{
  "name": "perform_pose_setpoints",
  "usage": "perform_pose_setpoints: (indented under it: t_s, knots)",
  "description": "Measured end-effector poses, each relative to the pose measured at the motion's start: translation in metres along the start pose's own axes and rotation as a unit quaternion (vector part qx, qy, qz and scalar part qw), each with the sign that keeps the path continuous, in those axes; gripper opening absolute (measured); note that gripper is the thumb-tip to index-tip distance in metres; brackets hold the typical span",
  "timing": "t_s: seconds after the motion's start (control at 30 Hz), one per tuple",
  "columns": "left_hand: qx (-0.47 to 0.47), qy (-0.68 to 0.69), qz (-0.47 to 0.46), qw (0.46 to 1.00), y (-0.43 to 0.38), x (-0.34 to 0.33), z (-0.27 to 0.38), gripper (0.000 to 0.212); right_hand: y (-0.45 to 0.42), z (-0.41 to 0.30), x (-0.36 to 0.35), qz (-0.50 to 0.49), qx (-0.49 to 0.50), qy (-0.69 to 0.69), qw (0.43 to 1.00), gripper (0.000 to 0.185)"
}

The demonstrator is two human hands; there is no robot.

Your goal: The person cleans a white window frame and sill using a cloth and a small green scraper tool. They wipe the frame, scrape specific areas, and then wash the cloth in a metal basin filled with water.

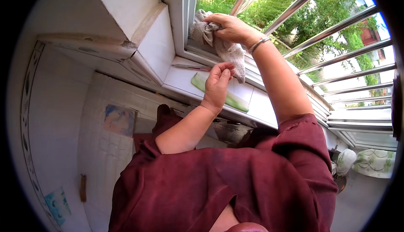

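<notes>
My right hand [232,28], with a metal bangle at the wrist, grips a crumpled pale grey cloth [232,55] against the lower corner of the window frame [189,17]. One end of the cloth hangs down over the edge of the frame. Below it, my left hand [217,83] is held above the tiled sill [263,105] with its fingers curled in. Nothing shows inside that hand; its fingertips overlap the cloth's edge in the picture. A green comb [235,101] lies on the sill, partly hidden behind my left hand. Beside it lies a pen [192,67], its right end reaching behind my fingers.
Metal bars [303,1] cross the window opening, with plants outside. A tiled wall corner [154,45] juts out left of the sill. Lower left is a pale panelled door [107,156]. A patterned cloth-covered thing [375,162] is at the far right.
</notes>
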State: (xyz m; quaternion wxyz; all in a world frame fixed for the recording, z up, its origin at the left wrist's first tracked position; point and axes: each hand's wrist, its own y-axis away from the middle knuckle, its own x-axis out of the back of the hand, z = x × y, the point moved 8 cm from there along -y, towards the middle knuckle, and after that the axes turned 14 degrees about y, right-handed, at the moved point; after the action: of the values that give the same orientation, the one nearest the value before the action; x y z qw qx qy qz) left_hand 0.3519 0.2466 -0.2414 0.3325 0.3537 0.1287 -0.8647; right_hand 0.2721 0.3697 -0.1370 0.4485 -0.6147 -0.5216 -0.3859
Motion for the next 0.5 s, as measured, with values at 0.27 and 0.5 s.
perform_pose_setpoints:
  t_s: [0.27, 0.5]
  knots:
    - [-0.202, -0.449, -0.148, 0.857, 0.008, -0.025, -0.005, 0.025, 0.022, 0.072, -0.080, -0.107, -0.045, 0.211, 0.971, 0.027]
    - [-0.204, -0.520, -0.169, 0.812, 0.002, -0.021, -0.010, 0.021, 0.174, 0.137, -0.023, -0.065, -0.345, 0.021, 0.936, 0.032]
